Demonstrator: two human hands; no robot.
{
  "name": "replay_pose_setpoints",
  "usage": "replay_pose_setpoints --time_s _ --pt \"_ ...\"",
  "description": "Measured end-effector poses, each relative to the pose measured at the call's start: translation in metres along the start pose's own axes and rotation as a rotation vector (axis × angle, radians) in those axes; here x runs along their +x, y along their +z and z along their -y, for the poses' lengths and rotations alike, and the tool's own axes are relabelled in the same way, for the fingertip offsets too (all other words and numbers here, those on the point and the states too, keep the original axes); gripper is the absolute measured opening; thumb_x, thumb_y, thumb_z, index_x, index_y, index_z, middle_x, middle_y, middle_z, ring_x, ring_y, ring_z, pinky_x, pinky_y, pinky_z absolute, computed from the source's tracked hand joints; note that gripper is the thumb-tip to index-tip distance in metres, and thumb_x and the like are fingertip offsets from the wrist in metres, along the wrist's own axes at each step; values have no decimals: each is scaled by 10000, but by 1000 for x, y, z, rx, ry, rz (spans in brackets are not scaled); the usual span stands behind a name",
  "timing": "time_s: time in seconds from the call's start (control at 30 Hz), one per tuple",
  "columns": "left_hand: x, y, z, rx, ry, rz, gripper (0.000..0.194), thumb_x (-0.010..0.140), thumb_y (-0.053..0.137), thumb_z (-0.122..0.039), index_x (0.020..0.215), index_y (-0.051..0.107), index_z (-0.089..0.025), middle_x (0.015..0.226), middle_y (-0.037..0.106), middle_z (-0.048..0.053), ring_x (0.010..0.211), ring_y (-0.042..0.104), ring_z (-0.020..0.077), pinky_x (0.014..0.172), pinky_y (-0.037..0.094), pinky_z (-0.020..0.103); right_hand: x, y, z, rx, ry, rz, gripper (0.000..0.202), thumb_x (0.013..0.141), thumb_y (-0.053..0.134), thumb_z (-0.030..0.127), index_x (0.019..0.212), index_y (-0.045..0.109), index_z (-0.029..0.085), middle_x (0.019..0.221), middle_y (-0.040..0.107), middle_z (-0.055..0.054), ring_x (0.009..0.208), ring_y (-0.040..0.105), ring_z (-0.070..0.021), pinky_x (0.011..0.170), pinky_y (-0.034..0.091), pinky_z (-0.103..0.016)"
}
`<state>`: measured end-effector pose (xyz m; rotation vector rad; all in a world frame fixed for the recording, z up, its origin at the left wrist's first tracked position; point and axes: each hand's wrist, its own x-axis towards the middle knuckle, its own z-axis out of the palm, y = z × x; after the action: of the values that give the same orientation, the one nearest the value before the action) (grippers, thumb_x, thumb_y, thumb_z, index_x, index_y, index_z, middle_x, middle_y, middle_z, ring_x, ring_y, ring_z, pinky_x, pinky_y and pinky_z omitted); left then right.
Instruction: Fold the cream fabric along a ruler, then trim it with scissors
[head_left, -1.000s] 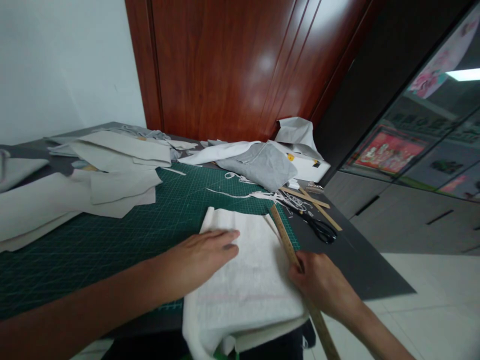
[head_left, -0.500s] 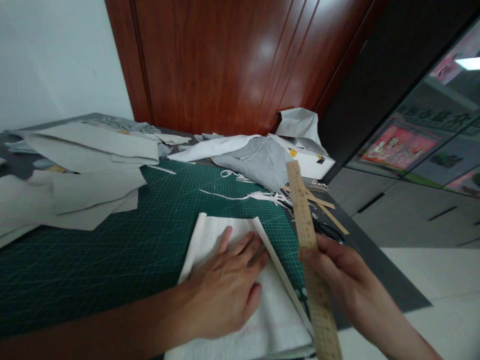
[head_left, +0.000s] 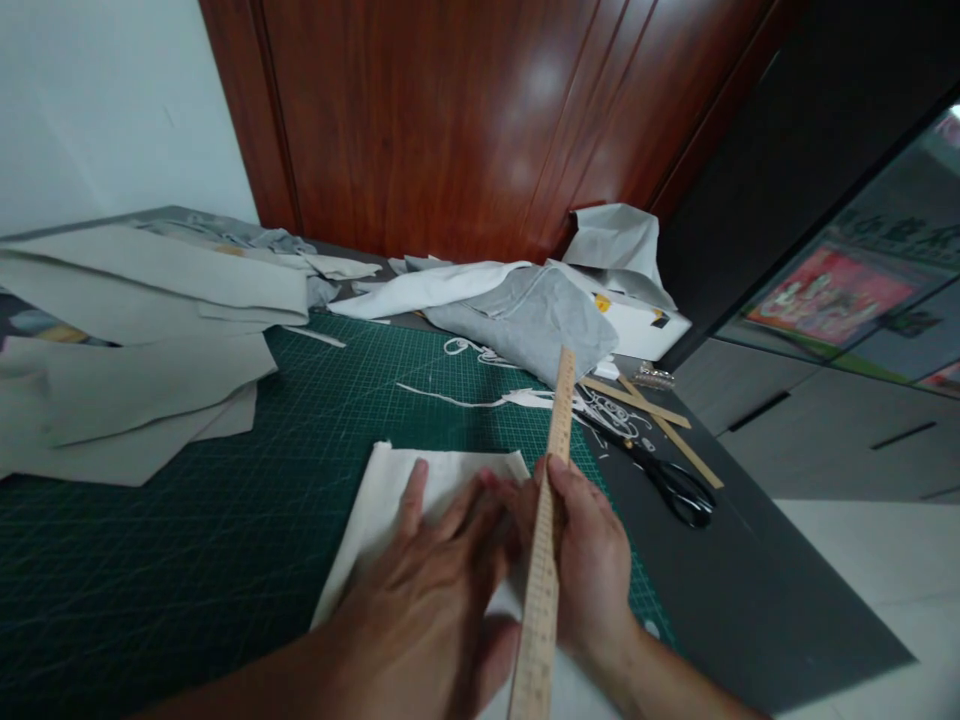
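A white cloth piece (head_left: 360, 520) with folded side edges lies on the green cutting mat (head_left: 247, 520). My left hand (head_left: 427, 590) rests flat on the cloth with its fingers spread. Pinched between the thumb and fingers of my right hand (head_left: 585, 540) is a wooden ruler (head_left: 544, 560), which slants up over the cloth's right edge. The fingertips of both hands are close together near the cloth's top right corner; whether they touch is unclear.
Black scissors (head_left: 679, 490) and crossed wooden strips (head_left: 645, 405) lie right of the mat. Grey cloth (head_left: 525, 310), white cord (head_left: 472, 350) and a white box (head_left: 645, 330) are at the back. Pale fabric pieces (head_left: 150, 380) are stacked at the left.
My right hand has moved left with the ruler, from beside the cloth to its right edge next to my left hand. The scissors now show fully. The view has shifted slightly.
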<state>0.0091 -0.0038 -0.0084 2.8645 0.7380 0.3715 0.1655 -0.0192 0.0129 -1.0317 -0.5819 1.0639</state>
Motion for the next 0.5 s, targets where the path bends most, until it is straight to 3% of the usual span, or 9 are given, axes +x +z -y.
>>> replay_pose_setpoints --time_s 0.1,0.2,0.33,0.5 --pt "-9 -2 5 31 -36 21 739 888 635 -350 1599 484 -219 1726 382 175 1591 347 435 1233 149 832 4 -23 -7 -35 -23 -52 379 794 885 546 747 645 256 569 612 76 501 579 -151 591 579 -295" --pt "-17 6 14 69 -26 0 695 872 694 -410 1541 567 -272 1715 405 161 1570 374 467 1214 131 864 3 -44 -12 -263 -60 51 317 947 762 563 951 769 246 823 778 -5 821 751 -214 778 626 -316" --pt "-19 14 26 152 61 -71 655 897 670 -403 1524 581 -236 1653 488 204 1478 505 465 1186 231 851 2 -62 -11 -532 -142 146 360 1023 664 557 1226 801 293 1075 836 -65 1102 766 -306 908 658 -426" --pt "-19 13 35 292 136 -136 660 894 591 -251 1545 545 -157 1630 494 254 1436 534 476 1132 262 874 4 -70 -10 -604 -144 108 354 1036 650 542 1276 810 336 1130 853 -76 1201 755 -349 1004 648 -517"
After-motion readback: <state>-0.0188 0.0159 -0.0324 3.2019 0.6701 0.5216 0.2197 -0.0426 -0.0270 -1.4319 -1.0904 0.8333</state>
